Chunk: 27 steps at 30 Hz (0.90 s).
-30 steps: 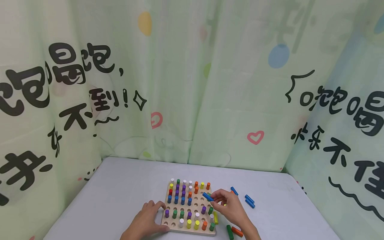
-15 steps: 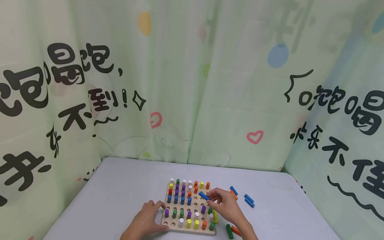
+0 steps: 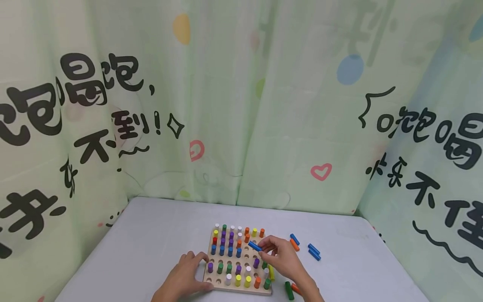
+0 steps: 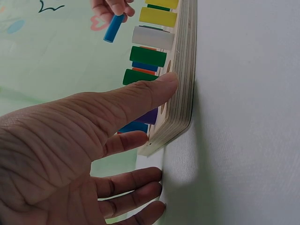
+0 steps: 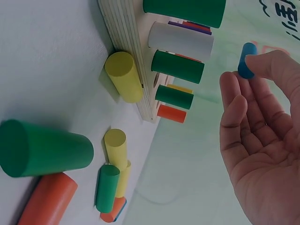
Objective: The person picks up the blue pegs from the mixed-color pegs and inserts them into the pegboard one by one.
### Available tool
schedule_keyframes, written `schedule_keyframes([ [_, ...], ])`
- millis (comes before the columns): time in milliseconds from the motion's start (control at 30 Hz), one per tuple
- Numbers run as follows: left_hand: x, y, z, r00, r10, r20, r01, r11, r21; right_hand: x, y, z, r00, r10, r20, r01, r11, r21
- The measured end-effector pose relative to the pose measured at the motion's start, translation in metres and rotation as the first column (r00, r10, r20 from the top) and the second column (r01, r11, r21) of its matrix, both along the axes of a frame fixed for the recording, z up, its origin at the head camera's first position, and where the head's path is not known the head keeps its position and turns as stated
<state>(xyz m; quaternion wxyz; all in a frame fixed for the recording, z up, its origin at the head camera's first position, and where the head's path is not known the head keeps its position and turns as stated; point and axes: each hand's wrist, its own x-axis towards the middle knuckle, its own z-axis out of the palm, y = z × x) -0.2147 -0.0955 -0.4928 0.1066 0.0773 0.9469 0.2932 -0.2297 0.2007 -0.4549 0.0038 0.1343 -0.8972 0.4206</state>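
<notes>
A wooden pegboard lies on the white table, with rows of coloured pegs standing in many of its holes. My left hand is at the board's near left corner. In the left wrist view its thumb lies straight against the board's edge, the index finger touches the corner, and the other fingers extend loosely. Between thumb and fingertips, my right hand pinches a blue peg. The peg is tilted above the board's right half, over a part with bare holes. A row of blue pegs stands left of it.
Right of the board lie loose blue pegs and an orange peg. Nearer are a green peg and another orange one, partly behind the right wrist. A yellow peg lies against the board's side. Printed curtains surround the table.
My right hand has moved slightly left with the blue peg, uncovering more of the orange peg on the table. My left hand stays at the board's corner.
</notes>
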Motion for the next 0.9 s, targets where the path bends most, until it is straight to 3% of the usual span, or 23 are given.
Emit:
schedule_keyframes([
  [900, 0.001, -0.002, 0.0, 0.999, -0.021, -0.031, 0.021, 1.0, 0.008, -0.013, -0.008, -0.005, 0.998, 0.048, -0.039, -0.044, 0.994, 0.102],
])
